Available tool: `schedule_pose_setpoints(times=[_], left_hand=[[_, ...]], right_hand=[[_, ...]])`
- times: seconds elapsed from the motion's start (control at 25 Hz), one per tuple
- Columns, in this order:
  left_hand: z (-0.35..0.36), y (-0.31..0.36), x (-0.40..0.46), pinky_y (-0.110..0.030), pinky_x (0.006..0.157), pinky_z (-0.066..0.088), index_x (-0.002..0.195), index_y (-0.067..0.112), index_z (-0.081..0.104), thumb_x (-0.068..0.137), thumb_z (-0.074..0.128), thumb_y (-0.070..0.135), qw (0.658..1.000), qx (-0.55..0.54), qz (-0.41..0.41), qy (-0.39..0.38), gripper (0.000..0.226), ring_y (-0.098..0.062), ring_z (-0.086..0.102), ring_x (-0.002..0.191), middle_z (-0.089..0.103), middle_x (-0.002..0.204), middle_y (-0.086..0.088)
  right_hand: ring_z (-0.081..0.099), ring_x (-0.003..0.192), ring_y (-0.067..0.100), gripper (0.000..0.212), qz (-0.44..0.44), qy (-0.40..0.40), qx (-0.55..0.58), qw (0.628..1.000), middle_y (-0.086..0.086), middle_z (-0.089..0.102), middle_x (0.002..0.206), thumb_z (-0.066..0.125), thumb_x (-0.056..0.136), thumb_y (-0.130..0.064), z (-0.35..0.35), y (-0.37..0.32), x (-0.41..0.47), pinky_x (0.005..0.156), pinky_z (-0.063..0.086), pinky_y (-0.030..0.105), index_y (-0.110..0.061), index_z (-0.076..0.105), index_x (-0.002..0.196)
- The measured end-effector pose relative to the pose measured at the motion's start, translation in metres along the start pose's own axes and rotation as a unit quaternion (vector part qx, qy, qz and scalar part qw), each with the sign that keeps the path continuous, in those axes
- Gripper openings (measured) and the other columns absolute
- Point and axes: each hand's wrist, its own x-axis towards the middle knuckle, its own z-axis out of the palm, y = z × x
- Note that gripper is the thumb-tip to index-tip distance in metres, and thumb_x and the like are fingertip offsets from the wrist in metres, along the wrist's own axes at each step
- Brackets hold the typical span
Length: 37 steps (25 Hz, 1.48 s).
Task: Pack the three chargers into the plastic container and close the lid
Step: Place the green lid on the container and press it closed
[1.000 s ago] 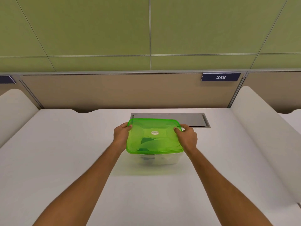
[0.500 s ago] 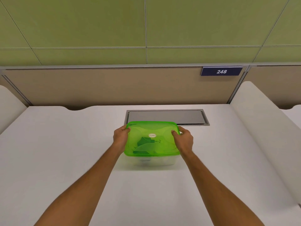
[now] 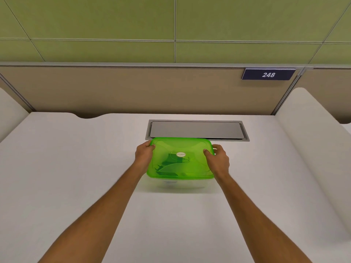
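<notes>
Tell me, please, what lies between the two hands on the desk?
In the head view, the green lid lies between the left hand and the right hand, sitting on the clear container; dark shapes show through it.

— What differs from a second ago?

— The green lid (image 3: 181,158) sits lower. Before, its near edge floated clear above the clear container (image 3: 179,184) with a wide band of wall showing; now only a thin strip of wall shows beneath it.

— And the hands?

— The left hand (image 3: 143,155) now has its thumb hooked on the lid's far left corner. The right hand (image 3: 218,160) has slid its thumb onto the lid's top near the right edge, fingers wrapped down the side.

— Anything else?

— The lid's far edge now meets the grey hatch (image 3: 196,130) in the desk, which earlier it partly covered.
</notes>
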Motion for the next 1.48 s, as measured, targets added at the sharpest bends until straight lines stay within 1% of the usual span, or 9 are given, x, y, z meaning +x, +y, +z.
schedule_pose_setpoints(times=[0.16, 0.36, 0.48, 0.76, 0.92, 1.12, 1.28, 1.4, 1.48], left_hand=[[0.003, 0.015, 0.005, -0.051, 0.093, 0.05, 0.111, 0.019, 0.067, 0.078, 0.046, 0.005, 0.999, 0.038, -0.024, 0.003, 0.043, -0.035, 0.063, 0.098, 0.067, 0.109, -0.017], [0.011, 0.02, 0.015, -0.044, 0.089, 0.051, 0.113, 0.008, 0.064, 0.086, 0.053, 0.021, 0.996, 0.03, -0.059, 0.053, 0.032, -0.034, 0.061, 0.1, 0.065, 0.107, -0.014], [0.013, 0.01, 0.018, -0.027, 0.077, 0.041, 0.117, 0.013, 0.066, 0.091, 0.057, 0.03, 0.995, 0.058, -0.001, 0.084, 0.032, -0.022, 0.053, 0.09, 0.058, 0.099, -0.001], [0.016, 0.008, 0.023, -0.009, 0.04, 0.037, 0.105, 0.016, 0.072, 0.088, 0.062, 0.022, 0.99, 0.052, 0.009, 0.128, 0.02, -0.006, 0.049, 0.06, 0.061, 0.09, 0.001], [0.015, 0.006, 0.024, -0.014, 0.05, 0.037, 0.106, 0.017, 0.072, 0.089, 0.059, 0.017, 0.992, 0.049, 0.026, 0.112, 0.021, -0.002, 0.049, 0.063, 0.062, 0.095, 0.002], [0.011, 0.011, 0.017, -0.019, 0.058, 0.04, 0.11, 0.018, 0.068, 0.091, 0.052, 0.023, 0.99, 0.111, 0.034, 0.082, 0.026, -0.019, 0.054, 0.081, 0.061, 0.1, -0.002], [0.003, 0.004, 0.004, -0.036, 0.078, 0.045, 0.075, 0.014, 0.059, 0.092, 0.048, 0.044, 0.975, 0.212, 0.01, 0.066, 0.036, -0.031, 0.058, 0.089, 0.06, 0.081, -0.007], [-0.002, -0.014, -0.016, -0.037, 0.083, 0.045, 0.096, 0.007, 0.06, 0.092, 0.037, 0.057, 0.946, 0.317, 0.01, 0.067, 0.055, -0.036, 0.058, 0.102, 0.063, 0.102, -0.017], [-0.006, -0.025, -0.028, -0.04, 0.083, 0.053, 0.105, 0.007, 0.059, 0.091, 0.031, 0.062, 0.938, 0.338, 0.002, 0.073, 0.063, -0.036, 0.058, 0.096, 0.061, 0.106, -0.017]], right_hand=[[0.058, 0.087, 0.024, 0.059, 0.019, -0.048, -0.028, 0.998, 0.003, 0.064, 0.101, 0.063, 0.071, -0.04, -0.001, -0.017, 0.013, 0.076, 0.042, 0.031, -0.019, 0.05, 0.126], [0.053, 0.119, 0.035, 0.051, 0.018, -0.067, -0.077, 0.995, 0.016, 0.057, 0.132, 0.04, 0.094, -0.047, 0.012, -0.03, 0.035, 0.098, 0.042, 0.04, -0.013, 0.056, 0.128], [0.056, 0.112, 0.037, 0.05, 0.043, -0.046, -0.071, 0.995, 0.018, 0.062, 0.123, 0.033, 0.098, -0.044, 0.016, -0.028, 0.041, 0.093, 0.043, 0.039, -0.01, 0.064, 0.116], [0.06, 0.105, 0.036, 0.051, 0.051, -0.013, -0.094, 0.994, 0.018, 0.067, 0.114, 0.039, 0.096, -0.047, 0.022, -0.026, 0.048, 0.084, 0.045, 0.036, -0.006, 0.066, 0.107], [0.06, 0.104, 0.036, 0.05, 0.038, -0.01, -0.104, 0.994, 0.018, 0.067, 0.113, 0.039, 0.096, -0.046, 0.022, -0.024, 0.049, 0.084, 0.045, 0.036, -0.005, 0.067, 0.105], [0.056, 0.114, 0.037, 0.05, 0.024, -0.05, -0.145, 0.988, 0.018, 0.06, 0.127, 0.032, 0.098, -0.042, 0.014, -0.027, 0.044, 0.093, 0.043, 0.04, -0.006, 0.061, 0.119], [0.052, 0.12, 0.036, 0.067, 0.047, -0.065, -0.187, 0.979, 0.019, 0.056, 0.132, 0.025, 0.095, -0.057, 0.001, -0.018, 0.026, 0.097, 0.04, 0.041, -0.006, 0.054, 0.127], [0.055, 0.114, 0.037, 0.076, 0.037, -0.046, -0.232, 0.971, 0.019, 0.06, 0.124, 0.017, 0.093, -0.064, -0.002, -0.006, 0.002, 0.089, 0.042, 0.041, -0.007, 0.056, 0.122], [0.056, 0.111, 0.036, 0.079, 0.041, -0.031, -0.245, 0.968, 0.018, 0.062, 0.121, 0.014, 0.091, -0.067, -0.003, -0.001, -0.009, 0.082, 0.04, 0.04, -0.007, 0.056, 0.12]])
